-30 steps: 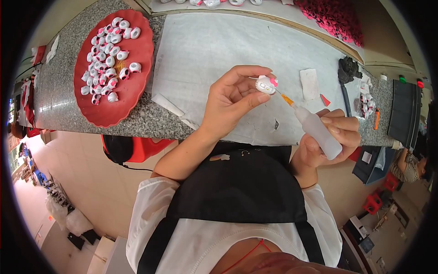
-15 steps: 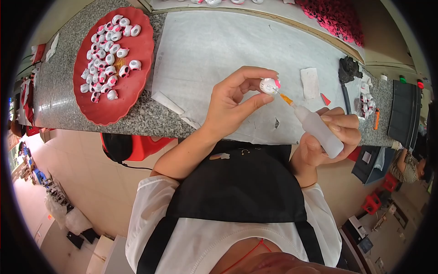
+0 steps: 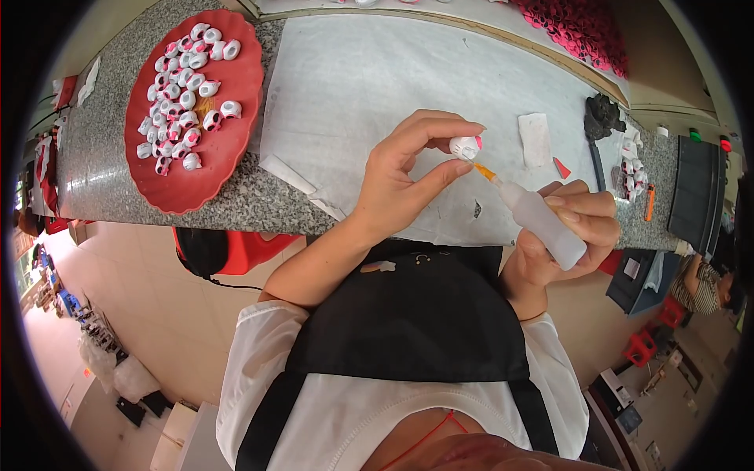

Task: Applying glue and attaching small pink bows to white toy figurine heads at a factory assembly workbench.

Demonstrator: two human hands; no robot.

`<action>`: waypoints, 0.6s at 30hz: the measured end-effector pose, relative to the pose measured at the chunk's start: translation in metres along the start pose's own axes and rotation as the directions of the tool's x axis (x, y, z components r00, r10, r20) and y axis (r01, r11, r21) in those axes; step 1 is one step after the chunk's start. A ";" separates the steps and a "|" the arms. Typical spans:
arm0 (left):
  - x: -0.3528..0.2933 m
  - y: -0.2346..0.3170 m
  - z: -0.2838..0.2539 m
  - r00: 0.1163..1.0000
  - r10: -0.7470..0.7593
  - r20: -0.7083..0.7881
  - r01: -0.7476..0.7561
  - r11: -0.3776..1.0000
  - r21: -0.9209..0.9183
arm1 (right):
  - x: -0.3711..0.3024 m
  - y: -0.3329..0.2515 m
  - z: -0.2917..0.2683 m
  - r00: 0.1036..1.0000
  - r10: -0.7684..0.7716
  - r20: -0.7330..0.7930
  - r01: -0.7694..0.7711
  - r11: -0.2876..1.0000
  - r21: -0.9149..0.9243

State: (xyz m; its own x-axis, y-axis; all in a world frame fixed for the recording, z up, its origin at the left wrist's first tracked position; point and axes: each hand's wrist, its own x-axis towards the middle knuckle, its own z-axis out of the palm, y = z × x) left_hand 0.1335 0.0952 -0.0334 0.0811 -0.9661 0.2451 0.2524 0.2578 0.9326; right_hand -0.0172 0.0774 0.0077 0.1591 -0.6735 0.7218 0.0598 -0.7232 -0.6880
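Between the thumb and fingers of my left hand (image 3: 408,169) is a small white figurine head (image 3: 465,147) with a pink bow-like patch on its right side. My right hand (image 3: 580,228) is wrapped round a translucent squeeze bottle (image 3: 546,226), tilted up and to the left. Its orange needle tip (image 3: 486,172) points at the lower side of the head; whether it touches I cannot tell. On the left, a red scalloped plate (image 3: 169,192) carries many similar white and pink pieces (image 3: 187,100).
White paper (image 3: 345,86) covers the grey speckled counter (image 3: 94,165). To the right lie a folded tissue (image 3: 536,141), a red scrap (image 3: 561,168), a black crumpled lump (image 3: 603,118) and an orange stick (image 3: 649,202). Pink pieces (image 3: 577,35) are heaped at the back. A person (image 3: 699,286) is at far right.
The bottle has shifted slightly left and down, its needle now at the head's lower side. The head has turned a little in my left fingers.
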 end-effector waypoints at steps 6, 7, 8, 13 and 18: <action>0.002 -0.001 -0.001 0.998 0.021 0.057 -0.024 0.999 0.042 | 0.001 0.001 -0.003 1.000 0.010 -0.022 -0.010 1.000 0.001; 0.002 -0.002 0.000 0.999 0.013 0.032 -0.013 1.000 0.023 | 0.001 0.002 -0.003 1.000 0.007 -0.024 -0.007 1.000 -0.004; 0.002 -0.002 0.001 1.000 0.005 0.009 -0.005 1.000 0.003 | 0.001 0.002 -0.003 0.999 0.020 -0.025 -0.020 1.000 -0.007; 0.002 0.005 -0.001 0.996 -0.080 -0.050 0.069 0.979 -0.190 | 0.007 0.010 -0.026 0.990 0.139 0.007 -0.139 0.990 0.036; 0.001 0.003 -0.006 0.980 -0.139 -0.139 0.088 0.943 -0.321 | 0.042 0.037 -0.044 0.791 0.610 0.057 -0.610 0.792 -0.009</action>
State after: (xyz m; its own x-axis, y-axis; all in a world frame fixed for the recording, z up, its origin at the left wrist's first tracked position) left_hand 0.1398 0.0955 -0.0318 0.1784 -0.9812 0.0738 0.5543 0.1622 0.8163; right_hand -0.0519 0.0156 0.0159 0.2187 -0.9647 0.1469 -0.0591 -0.1634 -0.9848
